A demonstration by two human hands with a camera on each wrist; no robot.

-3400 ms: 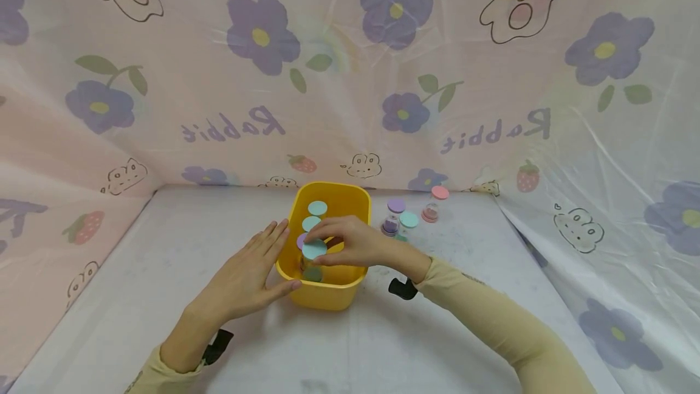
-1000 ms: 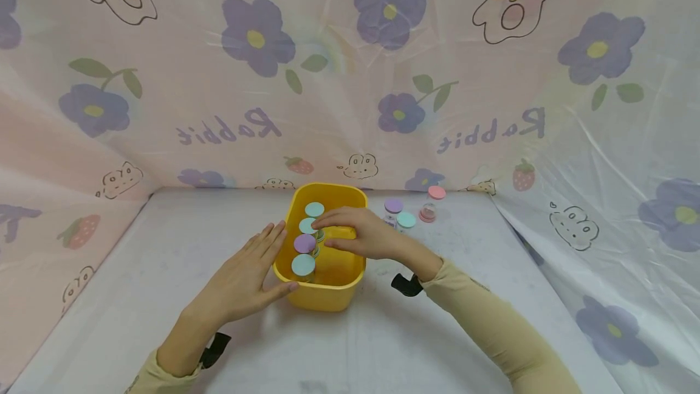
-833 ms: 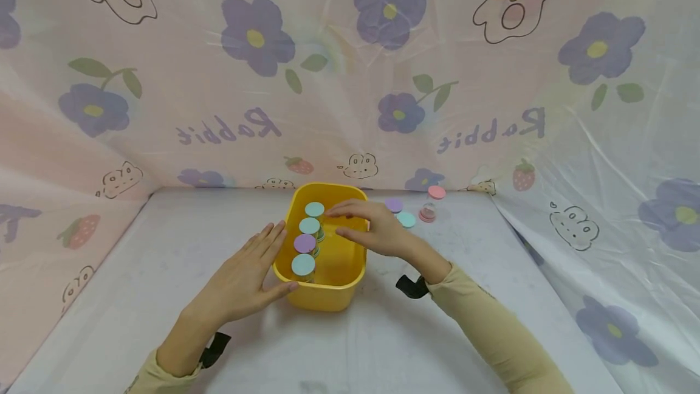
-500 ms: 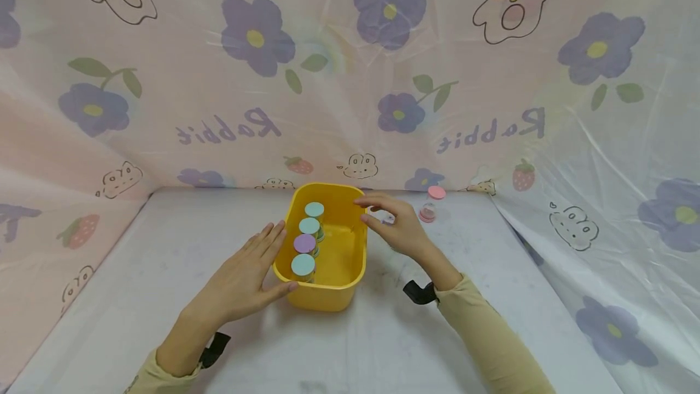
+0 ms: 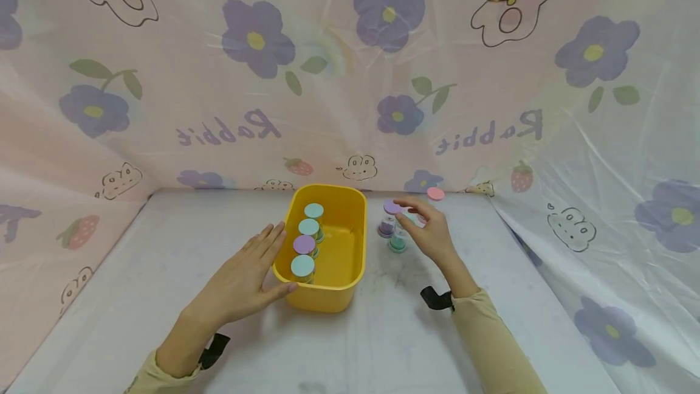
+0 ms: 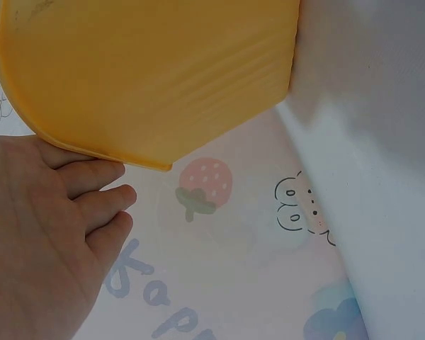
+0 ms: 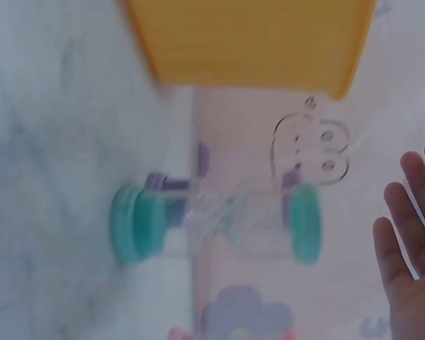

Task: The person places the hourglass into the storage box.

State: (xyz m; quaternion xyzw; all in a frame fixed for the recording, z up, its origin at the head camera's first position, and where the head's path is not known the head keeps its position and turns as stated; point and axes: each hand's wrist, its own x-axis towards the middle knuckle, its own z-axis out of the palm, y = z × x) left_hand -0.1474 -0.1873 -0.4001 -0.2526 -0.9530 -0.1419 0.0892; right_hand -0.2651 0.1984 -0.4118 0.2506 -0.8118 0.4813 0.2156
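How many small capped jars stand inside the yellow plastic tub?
4, in a row along the left wall of the yellow plastic tub: teal, teal, purple, teal. None looks hidden.

My yellow tub (image 5: 350, 205) holds jars capped in pale teal (image 5: 314, 210) and lilac (image 5: 304, 244); outside stand lilac-lidded (image 5: 391, 207), teal-based (image 5: 397, 244) and pink-lidded (image 5: 435, 194) jars, against a pink sheet (image 5: 164, 108) printed with purple flowers, strawberries and rabbits.

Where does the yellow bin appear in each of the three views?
Head: yellow bin at centre, left hand flat against its left wall.
Left wrist: fills the top, above the fingers.
Right wrist: along the top edge, blurred.
Shared landmark: the bin itself.
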